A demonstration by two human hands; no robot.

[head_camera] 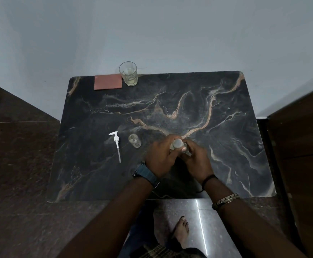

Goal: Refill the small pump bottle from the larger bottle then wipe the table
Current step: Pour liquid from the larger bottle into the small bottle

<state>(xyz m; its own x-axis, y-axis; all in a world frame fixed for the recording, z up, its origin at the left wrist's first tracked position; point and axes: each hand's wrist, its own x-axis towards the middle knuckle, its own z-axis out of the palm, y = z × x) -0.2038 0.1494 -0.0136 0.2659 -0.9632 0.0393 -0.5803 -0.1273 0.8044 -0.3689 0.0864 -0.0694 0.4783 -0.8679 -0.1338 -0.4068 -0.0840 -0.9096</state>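
Note:
A small clear bottle (134,143) stands open on the dark marble table (170,101), left of my hands. Its white pump head (116,144) with the long tube lies flat on the table further left. Both hands hold the larger bottle (178,144) upright near the table's middle front, its pale cap facing up. My left hand (161,157) wraps the bottle's left side. My right hand (196,159) grips it from the right, fingers near the cap. Most of the bottle's body is hidden by my fingers.
A drinking glass (128,73) with a little pale liquid stands at the table's back edge, next to a flat reddish cloth (108,81). A grey wall rises behind the table. Dark tiled floor surrounds it, a wooden panel (301,146) stands at the right, and a bare foot (181,229) shows below.

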